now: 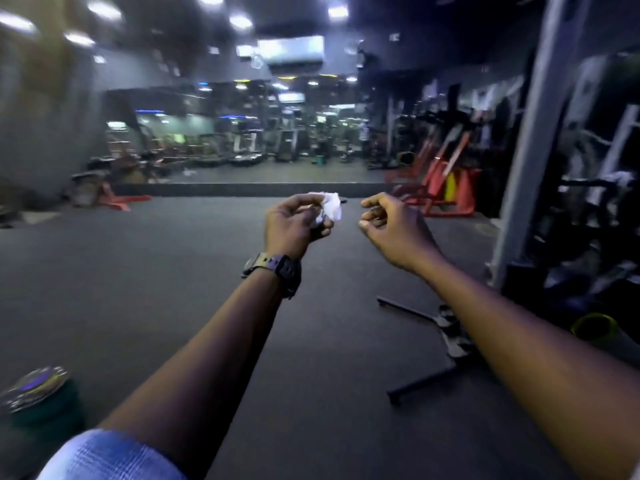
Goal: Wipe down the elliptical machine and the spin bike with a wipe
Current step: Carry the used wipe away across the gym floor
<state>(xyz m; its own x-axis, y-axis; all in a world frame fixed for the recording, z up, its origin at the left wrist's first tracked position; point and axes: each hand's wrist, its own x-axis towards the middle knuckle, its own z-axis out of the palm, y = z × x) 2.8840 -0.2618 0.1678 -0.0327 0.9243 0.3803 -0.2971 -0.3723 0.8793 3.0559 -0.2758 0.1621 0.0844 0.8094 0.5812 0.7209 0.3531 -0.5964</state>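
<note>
Gripping a crumpled white wipe (pixel 329 206), the left hand (pixel 294 221) is raised; the right hand (pixel 391 225) beside it, fingers loosely curled, holds nothing.

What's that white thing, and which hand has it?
A crumpled white wipe, pinched at its lower left edge by the left hand. The right hand holds nothing.
</note>
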